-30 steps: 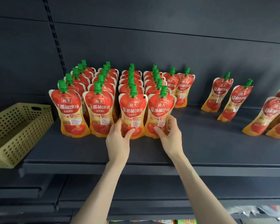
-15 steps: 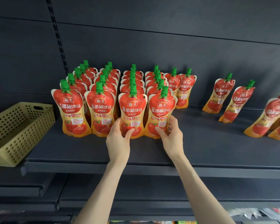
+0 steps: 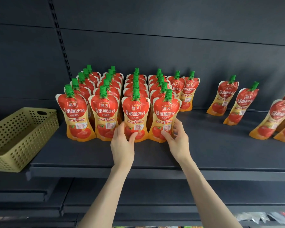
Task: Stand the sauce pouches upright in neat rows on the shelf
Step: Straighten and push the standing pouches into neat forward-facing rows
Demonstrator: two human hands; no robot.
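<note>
Red and orange tomato sauce pouches with green caps stand upright in several rows on the dark shelf [image 3: 204, 150]. My left hand [image 3: 122, 143] grips the bottom of the third front pouch [image 3: 136, 112], thumb on its front. My right hand [image 3: 177, 139] grips the bottom of the fourth front pouch [image 3: 165, 114], thumb in front and fingers round its right side. Two more pouches [image 3: 190, 89] stand at the back just right of the rows. Further right, two pouches [image 3: 224, 96] lean against the back wall, and several others [image 3: 273, 119] lean at the right edge.
A yellow perforated basket [image 3: 21, 137] sits at the left end, beside the shelf. The dark back panel has a slotted upright [image 3: 59, 37]. A lower shelf [image 3: 138, 209] lies below, with packets barely visible at the bottom edge.
Both hands keep their hold on the two front pouches. The fourth front pouch has been nudged slightly and the view has shifted a little to the left.
</note>
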